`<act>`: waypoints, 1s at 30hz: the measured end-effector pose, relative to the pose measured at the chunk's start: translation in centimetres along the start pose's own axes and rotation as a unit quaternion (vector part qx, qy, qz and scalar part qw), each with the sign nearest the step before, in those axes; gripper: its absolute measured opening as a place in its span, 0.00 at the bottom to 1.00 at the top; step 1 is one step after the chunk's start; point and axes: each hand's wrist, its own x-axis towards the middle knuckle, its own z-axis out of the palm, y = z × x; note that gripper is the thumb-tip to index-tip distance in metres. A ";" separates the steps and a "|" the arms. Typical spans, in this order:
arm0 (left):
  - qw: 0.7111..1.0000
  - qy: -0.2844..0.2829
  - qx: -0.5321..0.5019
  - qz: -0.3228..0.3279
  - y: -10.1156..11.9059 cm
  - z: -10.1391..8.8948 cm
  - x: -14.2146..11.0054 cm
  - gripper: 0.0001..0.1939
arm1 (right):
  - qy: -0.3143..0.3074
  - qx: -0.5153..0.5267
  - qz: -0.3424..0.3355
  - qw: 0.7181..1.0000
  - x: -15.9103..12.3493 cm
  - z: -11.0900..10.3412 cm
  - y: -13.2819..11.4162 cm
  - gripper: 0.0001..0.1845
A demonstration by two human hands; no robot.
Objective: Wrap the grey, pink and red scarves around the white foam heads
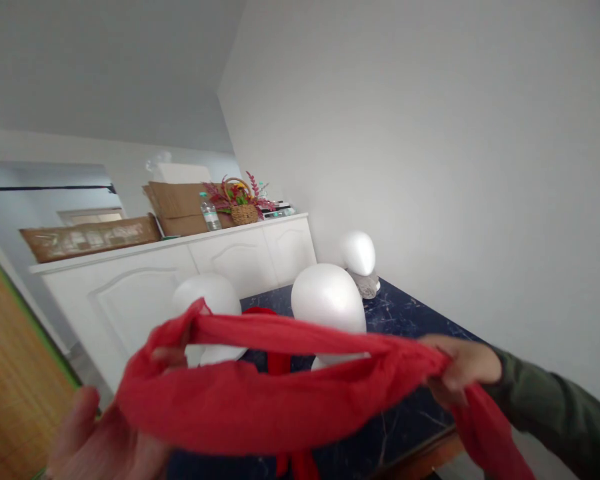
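A red scarf (pixel 240 407) is stretched in a long loop across the front of the view, with a gap between its upper and lower bands. My right hand (pixel 460 367) grips its bunched right end, and a loose tail hangs below the fist. At the left end, my left hand (pixel 113 433) bears the loop on its fingers, which partly show through the opening; its thumb stands apart. Behind the scarf are white foam heads, one at the centre (pixel 327 297) and one at the left (pixel 210 293), both partly covered. Another red piece (pixel 279 363) lies or hangs between them.
A dark blue marbled table (pixel 405 313) runs along the wall. At its far end a third white head (pixel 359 252) stands by a grey cloth (pixel 365 283). A white cabinet (pixel 240 260) carries cardboard boxes (pixel 180 207), a bottle (pixel 210 213) and a flower basket (pixel 244 212).
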 end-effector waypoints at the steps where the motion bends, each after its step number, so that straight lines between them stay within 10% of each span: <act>1: 0.997 0.002 -0.044 0.062 0.0 0.9 2.1 0.30 | 0.038 -0.022 -0.071 0.997 1.0 -0.9 -2.5 0.16; 5: 0.977 -0.079 -0.170 0.098 -1.1 4.7 11.2 0.24 | 0.217 -0.017 -0.196 0.956 8.1 -4.6 -11.5 0.12; 9: 0.978 -0.086 -0.190 0.007 -4.1 5.9 16.8 0.22 | 0.457 -0.147 -0.135 0.867 14.9 -9.2 -13.6 0.16; 12: 0.983 0.008 -0.183 0.007 -6.7 4.6 17.3 0.13 | 0.475 -0.204 -0.070 0.853 16.5 -11.9 -10.7 0.13; 17: 0.998 -0.010 -0.059 0.001 -11.8 0.5 13.1 0.13 | 0.471 -0.268 -0.001 0.841 15.1 -13.5 -1.5 0.11; 23: 0.993 0.045 0.111 -0.015 -17.5 -2.8 8.9 0.24 | 0.470 -0.249 0.051 0.845 14.0 -12.6 8.5 0.10; 30: 0.978 0.030 -0.019 -0.208 -19.0 -5.0 6.8 0.10 | 0.468 -0.152 0.011 0.871 10.9 -8.5 12.5 0.24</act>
